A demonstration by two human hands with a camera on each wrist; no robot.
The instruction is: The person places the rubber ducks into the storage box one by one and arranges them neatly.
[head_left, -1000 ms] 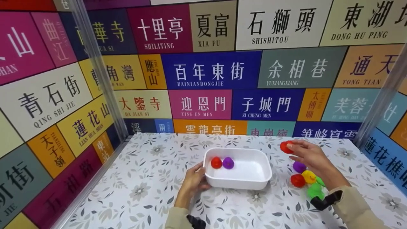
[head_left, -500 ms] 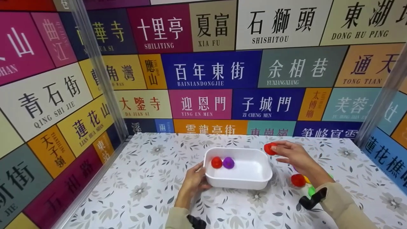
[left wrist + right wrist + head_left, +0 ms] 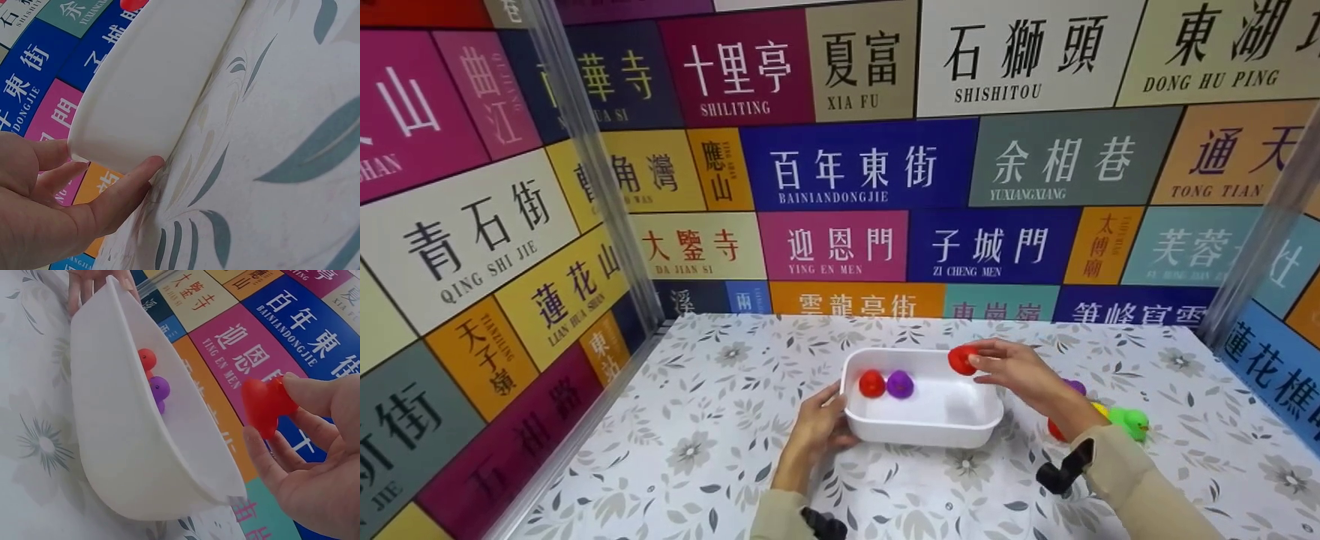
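In the head view my right hand [image 3: 1016, 377] pinches a red toy duck [image 3: 962, 360] above the right end of a white plastic tub [image 3: 919, 433]. The right wrist view shows this red duck [image 3: 262, 405] between thumb and fingertips, apart from the tub wall [image 3: 121, 439]. My left hand [image 3: 819, 420] holds the tub's left end. From the left wrist, that hand [image 3: 62, 202] has its thumb low on the wall and a finger at the rim. Inside the tub, a red duck [image 3: 872, 383] and a purple duck [image 3: 900, 384] sit side by side at the left.
Right of the tub, a green duck [image 3: 1129, 424] stands beside yellow, red and purple ducks partly hidden by my right forearm. The tabletop [image 3: 720, 420] has a leaf-patterned cover. Behind it rises a wall [image 3: 855, 169] of coloured name panels.
My right hand has moved left with the red duck, from over the table to above the tub's right end. The left hand and tub have stayed put.
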